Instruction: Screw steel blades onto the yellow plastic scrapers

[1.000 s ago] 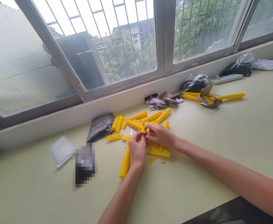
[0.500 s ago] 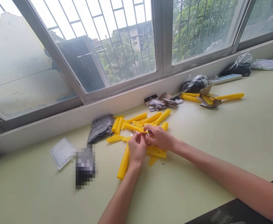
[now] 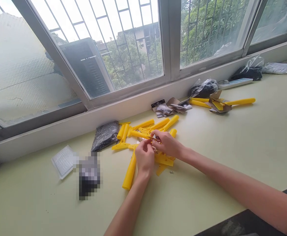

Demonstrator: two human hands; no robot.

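Observation:
My left hand and my right hand meet over a heap of yellow plastic T-shaped scraper handles. The fingers of both are pinched together, almost touching; what lies between them is too small and covered to make out. One yellow handle points toward my right fingertips; whether they touch it I cannot tell. Beside my left wrist lies another handle with its round end toward me. Under my right hand a flat yellow head shows. A small metal piece rests on the table just nearer to me.
A dark plastic bag lies left of the heap, with a clear flat packet and a blurred-out item nearer. Cards and packets sit by the window ledge. Farther right are more yellow handles, cardboard and bagged dark items.
Both hands stay at the same spot over the heap, with only slight finger movement. The yellow sliver seen at the right fingertips is now less visible. The view has shifted slightly.

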